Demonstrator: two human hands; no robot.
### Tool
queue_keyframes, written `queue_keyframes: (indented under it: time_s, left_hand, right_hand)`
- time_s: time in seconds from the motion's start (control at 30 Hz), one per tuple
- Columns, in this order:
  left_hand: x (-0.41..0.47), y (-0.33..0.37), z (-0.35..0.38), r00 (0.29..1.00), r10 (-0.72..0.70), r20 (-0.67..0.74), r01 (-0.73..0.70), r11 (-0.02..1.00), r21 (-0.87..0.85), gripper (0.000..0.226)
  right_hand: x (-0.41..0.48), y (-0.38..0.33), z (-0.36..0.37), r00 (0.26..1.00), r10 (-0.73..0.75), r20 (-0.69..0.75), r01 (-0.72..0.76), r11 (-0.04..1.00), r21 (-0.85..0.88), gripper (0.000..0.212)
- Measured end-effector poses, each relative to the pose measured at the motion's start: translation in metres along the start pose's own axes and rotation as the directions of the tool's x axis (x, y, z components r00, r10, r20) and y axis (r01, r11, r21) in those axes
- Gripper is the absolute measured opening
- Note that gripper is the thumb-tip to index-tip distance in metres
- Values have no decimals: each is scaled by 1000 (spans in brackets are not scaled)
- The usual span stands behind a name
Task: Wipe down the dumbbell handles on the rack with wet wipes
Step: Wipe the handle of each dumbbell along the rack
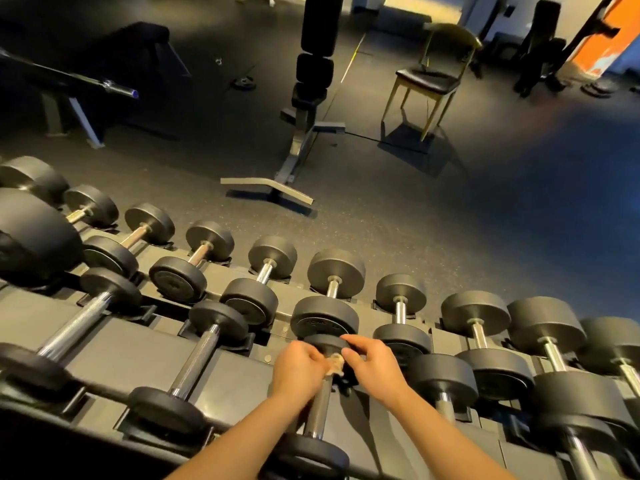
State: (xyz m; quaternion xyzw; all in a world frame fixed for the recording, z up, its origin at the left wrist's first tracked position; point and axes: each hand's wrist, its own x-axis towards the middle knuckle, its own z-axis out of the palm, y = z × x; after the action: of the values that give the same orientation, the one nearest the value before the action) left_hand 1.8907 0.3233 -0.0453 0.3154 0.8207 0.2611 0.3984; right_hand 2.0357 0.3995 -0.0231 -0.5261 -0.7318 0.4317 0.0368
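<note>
A dark two-tier rack (114,355) holds several black dumbbells with chrome handles. In the lower row, at bottom centre, one dumbbell's handle (318,410) runs away from me. A small crumpled wet wipe (335,364) sits at the far end of that handle. My left hand (298,368) and my right hand (371,365) both pinch the wipe from either side, right beside the dumbbell's far head (323,342).
More dumbbells fill the rack to the left (194,372) and right (446,382). Beyond the rack lie dark rubber floor, a weight bench frame (298,147), a loaded barbell (69,77) at the left and a chair (429,77) at the back right.
</note>
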Motion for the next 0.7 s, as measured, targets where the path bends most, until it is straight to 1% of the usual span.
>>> queue_keyframes:
  time_s: [0.03,0.07,0.13,0.2,0.3,0.33,0.37,0.4,0.47,0.5,0.57,0.6,0.63,0.67,0.7]
  left_hand:
    - [-6,7,1,994,107,-32,-100,982,157,16]
    - [-10,11,4,982,178,-59,-154,945,289,15]
    - [-14,19,11,958,265,-113,-188,873,451,19]
    - [-17,22,15,952,287,-104,-189,822,537,22]
    - [-17,22,21,959,279,-53,-173,721,671,23]
    - [-17,22,25,958,284,-49,-175,708,685,23]
    - [-18,22,27,956,290,-50,-183,717,672,22]
    - [-19,21,28,959,276,-63,-176,757,629,22]
    - [-20,19,28,979,174,-109,-108,890,443,23]
    - [-19,16,25,987,106,-117,-60,937,344,25]
    - [-15,12,15,997,-36,-74,46,990,136,35]
    - [-12,10,10,994,-103,-38,104,994,28,40]
    - [-11,9,6,986,-167,-10,166,983,-85,42]
    - [-10,8,4,971,-236,23,235,947,-218,39]
    - [-10,7,4,951,-303,63,305,889,-340,30]
  right_hand:
    - [0,1,1,1000,1,2,-1,1000,9,36]
    - [-1,2,0,1000,4,7,-5,1000,21,36]
    - [0,4,-1,1000,0,7,0,998,58,36]
    - [-1,8,-3,1000,-9,12,7,993,115,35]
    - [-9,10,-3,999,-30,32,24,986,164,37]
    - [-12,13,-2,999,-34,42,26,984,175,40]
    - [-13,15,-2,998,-26,55,14,979,202,42]
    - [-15,17,-2,997,-12,70,-5,970,241,43]
    - [-21,20,-3,998,16,54,-33,942,334,40]
    - [-26,22,-3,999,45,7,-44,923,383,37]
    - [-38,24,-1,983,114,-144,-41,901,431,29]
    - [-44,23,1,972,127,-199,-27,897,440,28]
    - [-50,22,4,971,125,-205,-21,894,447,29]
    - [-54,19,7,981,107,-165,-19,887,461,30]
    - [-57,14,10,992,66,-104,-10,885,466,32]
